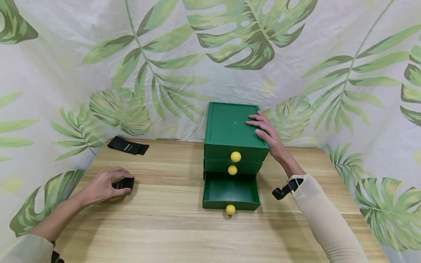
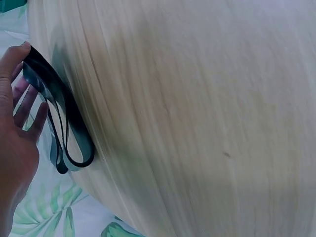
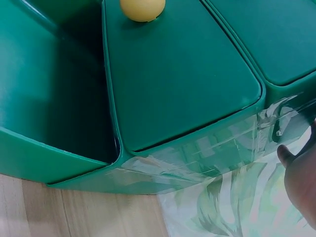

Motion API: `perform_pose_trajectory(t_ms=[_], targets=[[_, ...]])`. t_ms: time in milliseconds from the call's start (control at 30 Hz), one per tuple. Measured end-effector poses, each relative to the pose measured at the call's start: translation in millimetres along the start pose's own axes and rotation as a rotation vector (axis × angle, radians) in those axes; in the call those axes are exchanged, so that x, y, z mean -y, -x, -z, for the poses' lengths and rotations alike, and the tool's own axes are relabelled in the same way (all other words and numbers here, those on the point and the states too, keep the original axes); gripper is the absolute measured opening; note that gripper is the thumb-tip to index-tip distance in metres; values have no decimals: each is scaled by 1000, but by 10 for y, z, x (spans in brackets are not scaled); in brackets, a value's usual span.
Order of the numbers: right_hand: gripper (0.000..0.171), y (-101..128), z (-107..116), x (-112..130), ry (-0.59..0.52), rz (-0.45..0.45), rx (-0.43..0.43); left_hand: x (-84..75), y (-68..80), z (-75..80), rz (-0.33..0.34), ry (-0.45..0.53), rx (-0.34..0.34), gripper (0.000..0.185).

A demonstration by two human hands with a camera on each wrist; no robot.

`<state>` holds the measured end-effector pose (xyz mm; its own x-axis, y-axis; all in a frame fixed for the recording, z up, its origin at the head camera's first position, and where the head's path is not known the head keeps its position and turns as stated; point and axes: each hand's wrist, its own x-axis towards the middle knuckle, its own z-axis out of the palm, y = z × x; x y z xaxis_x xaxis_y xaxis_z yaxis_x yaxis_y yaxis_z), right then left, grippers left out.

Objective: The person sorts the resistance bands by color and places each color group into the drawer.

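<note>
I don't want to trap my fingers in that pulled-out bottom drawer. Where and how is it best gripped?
Probably by its round yellow knob, pinched from the near side. The knob juts from the middle of the front panel and faces forward, so gripping there should keep you outside the bottom drawer, which is open on top.

The drawer unit (image 1: 230,128) is green, its knobs (image 1: 235,156) yellow, the straps (image 1: 122,144) black. Pale wood grain streaks the tabletop (image 1: 171,190); green leaves (image 1: 253,60) pattern the whitish backdrop (image 1: 105,22).
</note>
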<state>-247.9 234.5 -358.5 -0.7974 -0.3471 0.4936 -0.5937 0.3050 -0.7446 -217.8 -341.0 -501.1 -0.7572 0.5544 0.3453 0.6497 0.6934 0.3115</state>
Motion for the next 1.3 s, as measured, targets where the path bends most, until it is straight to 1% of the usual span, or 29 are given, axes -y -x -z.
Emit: perform_pose_trajectory(t_ms=[233,333,433,733,833,933,1100,1300], targets=[[37,4,-5,1,-8,10,-3,-132,-78,11,40,72,-78,45],[37,3,-5,2,-13,13,-7,-188,-117,31,53,113,-97,45],[37,1,-7,6,-15,20,-10,-248,-149,57,68,146,-102,45],[37,4,-14,-1,-17,19,-7,-423,-225,130,156,211,-102,45],[36,4,-14,-4,-14,20,-6,-490,-263,149,169,240,-110,46],[37,5,-11,-4,-17,14,-6,-556,-314,165,168,280,-128,47],[36,0,-8,2,-21,16,-6,-673,-416,185,143,392,-156,48],[37,-3,-10,6,-25,7,-2,-809,-551,184,49,515,-189,50]])
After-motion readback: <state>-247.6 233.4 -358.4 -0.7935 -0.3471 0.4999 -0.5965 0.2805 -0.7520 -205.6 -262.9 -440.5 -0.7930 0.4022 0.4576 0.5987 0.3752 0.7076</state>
